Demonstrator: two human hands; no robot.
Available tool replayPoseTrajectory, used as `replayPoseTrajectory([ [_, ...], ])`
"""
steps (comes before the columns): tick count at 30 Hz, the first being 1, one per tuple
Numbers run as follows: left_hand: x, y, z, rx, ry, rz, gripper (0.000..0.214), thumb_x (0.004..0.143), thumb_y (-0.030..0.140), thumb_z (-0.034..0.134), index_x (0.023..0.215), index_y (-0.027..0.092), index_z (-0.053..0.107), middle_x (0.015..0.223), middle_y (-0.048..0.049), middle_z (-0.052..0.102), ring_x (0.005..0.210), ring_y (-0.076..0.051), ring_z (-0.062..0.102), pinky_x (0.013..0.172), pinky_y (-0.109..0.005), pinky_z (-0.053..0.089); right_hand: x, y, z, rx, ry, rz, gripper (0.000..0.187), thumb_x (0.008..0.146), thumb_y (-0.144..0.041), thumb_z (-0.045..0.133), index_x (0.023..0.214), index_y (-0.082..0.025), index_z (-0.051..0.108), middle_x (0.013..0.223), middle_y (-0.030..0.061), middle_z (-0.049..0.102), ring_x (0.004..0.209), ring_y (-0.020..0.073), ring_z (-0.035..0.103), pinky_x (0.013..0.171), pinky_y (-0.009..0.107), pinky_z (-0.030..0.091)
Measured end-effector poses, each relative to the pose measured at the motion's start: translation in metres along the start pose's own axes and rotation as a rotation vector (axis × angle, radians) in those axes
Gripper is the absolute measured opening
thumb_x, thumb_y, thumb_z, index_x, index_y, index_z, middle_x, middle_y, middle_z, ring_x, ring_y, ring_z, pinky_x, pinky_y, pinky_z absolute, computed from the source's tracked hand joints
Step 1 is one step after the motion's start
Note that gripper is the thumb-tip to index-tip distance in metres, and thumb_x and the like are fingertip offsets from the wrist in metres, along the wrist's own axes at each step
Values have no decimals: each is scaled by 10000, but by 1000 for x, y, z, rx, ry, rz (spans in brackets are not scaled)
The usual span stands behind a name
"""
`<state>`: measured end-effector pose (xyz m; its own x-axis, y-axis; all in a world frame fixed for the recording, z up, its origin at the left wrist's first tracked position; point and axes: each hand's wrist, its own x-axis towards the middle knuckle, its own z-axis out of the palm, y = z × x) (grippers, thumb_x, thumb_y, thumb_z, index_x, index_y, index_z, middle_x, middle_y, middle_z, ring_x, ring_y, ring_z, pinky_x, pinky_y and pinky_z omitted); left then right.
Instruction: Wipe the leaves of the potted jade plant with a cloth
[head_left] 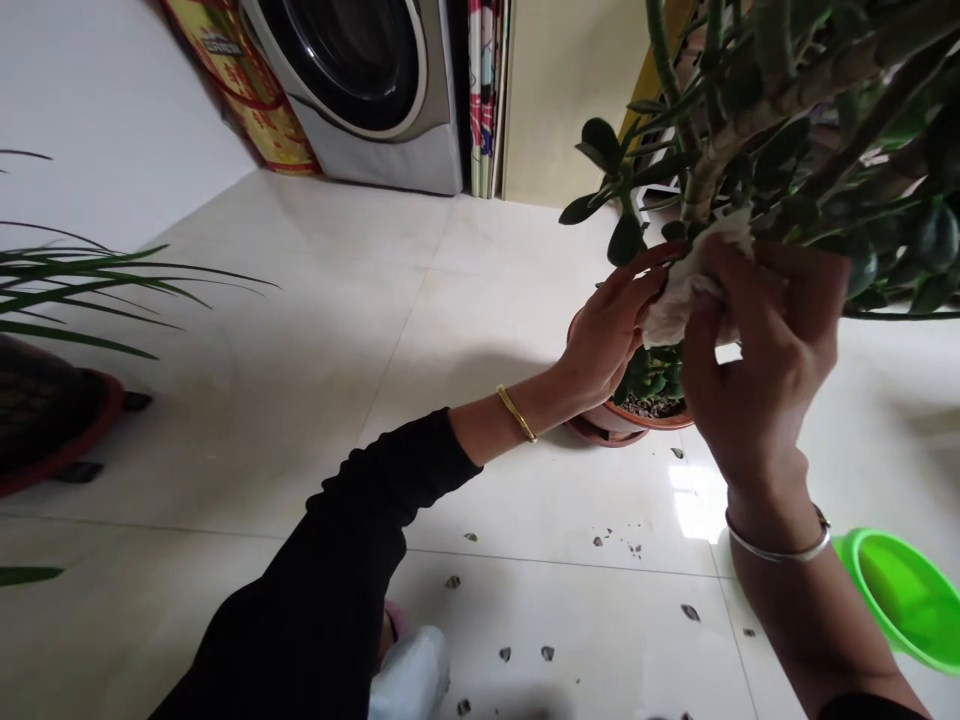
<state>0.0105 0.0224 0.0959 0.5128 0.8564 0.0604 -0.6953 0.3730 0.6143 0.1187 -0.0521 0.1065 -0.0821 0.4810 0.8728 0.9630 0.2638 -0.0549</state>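
Observation:
My right hand is closed around a crumpled white tissue or cloth beside the stem of a jade plant. My left hand reaches in from the other side, its fingers bent against the white wad. What those fingers hold, perhaps a leaf, is hidden behind the wad. Below both hands stands a terracotta-coloured pot with soil and small green leaves in it. Thick branches and dark rounded leaves spread out above and to the right.
Dry fallen leaves and crumbs lie scattered on the pale tiled floor. A bright green bucket is at the right. On the left is another potted plant with long leaves. A washing machine stands at the back.

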Motion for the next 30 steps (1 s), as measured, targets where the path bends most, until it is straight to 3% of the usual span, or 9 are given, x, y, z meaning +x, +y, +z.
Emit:
replayPoseTrajectory([
  [5, 3, -5, 4, 64, -27, 84, 112, 954, 182, 650, 874, 228, 713, 766, 26, 669, 916, -144, 675, 1031, -346, 528, 5, 3, 5, -3, -73, 32, 471, 1026, -174, 476, 1470, -204, 631, 1303, 170, 573, 1239, 317, 616, 1026, 549, 577],
  [8, 4, -4, 4, 81, -36, 69, 134, 938, 200, 663, 848, 266, 737, 858, 0, 749, 1133, -214, 671, 1154, -408, 467, 2, 4, 4, -4, -83, 35, 480, 1029, -170, 457, 1475, -216, 627, 1307, 162, 571, 1258, 325, 601, 1036, 565, 569],
  [11, 3, 0, 4, 48, -11, -1, 130, 926, 229, 664, 958, 289, 774, 989, -20, 801, 1354, -283, 602, 1219, -468, 424, -2, 4, 1, -27, -96, 25, 506, 1026, -171, 467, 1505, -265, 601, 1327, 155, 570, 1318, 343, 571, 1063, 589, 556],
  [15, 2, 2, 5, 2, -7, -65, 119, 921, 248, 674, 986, 231, 772, 995, -39, 795, 1422, -308, 573, 1201, -476, 461, -8, 4, 0, -59, -138, 60, 544, 1037, -181, 450, 1548, -337, 552, 1342, 165, 579, 1342, 347, 555, 1093, 608, 533],
  [19, 4, 1, 6, 20, -17, -21, 153, 969, 221, 632, 863, 171, 729, 984, -69, 782, 1442, -323, 553, 1226, -480, 436, -19, 2, -1, 1, -162, 43, 502, 1018, -165, 472, 1474, -300, 631, 1316, 157, 594, 1295, 358, 579, 1081, 620, 522],
  [22, 4, 2, 10, 18, -26, -38, 206, 1024, 188, 535, 998, 134, 732, 1167, -84, 779, 1494, -326, 496, 1262, -516, 373, -28, 3, -6, 61, -175, 56, 451, 1018, -174, 468, 1394, -283, 690, 1277, 157, 601, 1250, 356, 596, 1035, 603, 538],
  [25, 2, 5, 14, 10, -23, -60, 242, 1061, 193, 482, 1121, 68, 680, 1419, -124, 678, 1555, -358, 407, 1267, -562, 333, -29, 9, -13, 64, -102, 52, 417, 1015, -168, 463, 1334, -198, 730, 1215, 184, 595, 1174, 337, 616, 985, 568, 555],
  [28, -1, 6, 20, -8, -31, -22, 188, 1057, 212, 535, 1006, 68, 644, 1510, -184, 601, 1545, -377, 414, 1245, -547, 384, -23, 16, -18, 15, -15, 41, 415, 983, -137, 484, 1304, -133, 747, 1177, 187, 582, 1123, 314, 633, 936, 518, 579],
  [30, -3, 5, 23, -2, -16, 1, 170, 1044, 218, 559, 941, 115, 645, 1455, -162, 647, 1499, -338, 473, 1230, -520, 419, -19, 20, -21, 12, -1, 65, 434, 975, -128, 486, 1330, -156, 734, 1188, 178, 575, 1140, 316, 633, 943, 510, 581],
])
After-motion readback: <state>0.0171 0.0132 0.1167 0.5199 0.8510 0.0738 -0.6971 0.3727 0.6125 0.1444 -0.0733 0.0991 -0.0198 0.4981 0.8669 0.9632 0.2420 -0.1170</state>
